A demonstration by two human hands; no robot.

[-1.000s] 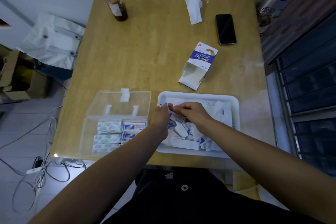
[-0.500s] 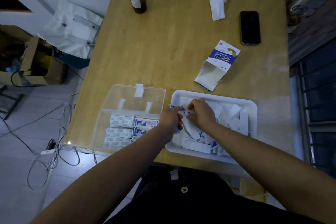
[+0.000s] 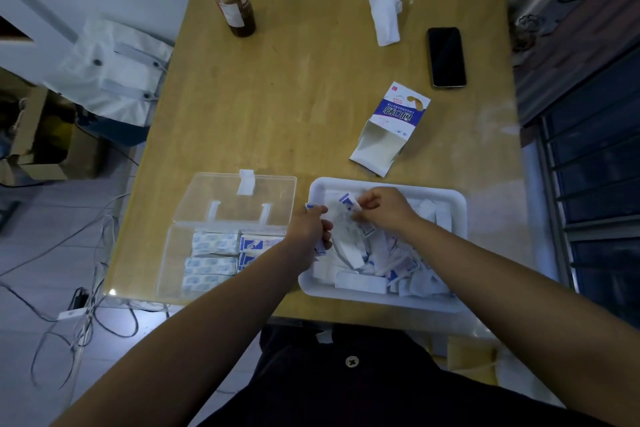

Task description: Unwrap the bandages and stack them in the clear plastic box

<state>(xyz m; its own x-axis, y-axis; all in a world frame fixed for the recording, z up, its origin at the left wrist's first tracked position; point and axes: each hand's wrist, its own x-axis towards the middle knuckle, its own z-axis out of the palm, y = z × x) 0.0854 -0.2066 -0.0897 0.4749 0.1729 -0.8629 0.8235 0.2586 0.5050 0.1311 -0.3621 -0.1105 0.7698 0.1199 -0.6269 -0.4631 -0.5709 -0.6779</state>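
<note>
Viewed from above a tan wooden bench (image 3: 294, 97). Pinching opposite ends of a blue-and-white paper bandage wrapper (image 3: 341, 217) with left grip (image 3: 308, 227) and right grip (image 3: 384, 210), fingers of both curled tight, over a white plastic tray (image 3: 458, 204) of loose wrappers. At 9 o'clock of the tray, an open clear plastic box (image 3: 167, 263) with stacked bandages (image 3: 213, 243) inside.

Bandages (image 3: 214, 243) lie stacked in rows inside the open clear plastic box (image 3: 165, 270).
</note>
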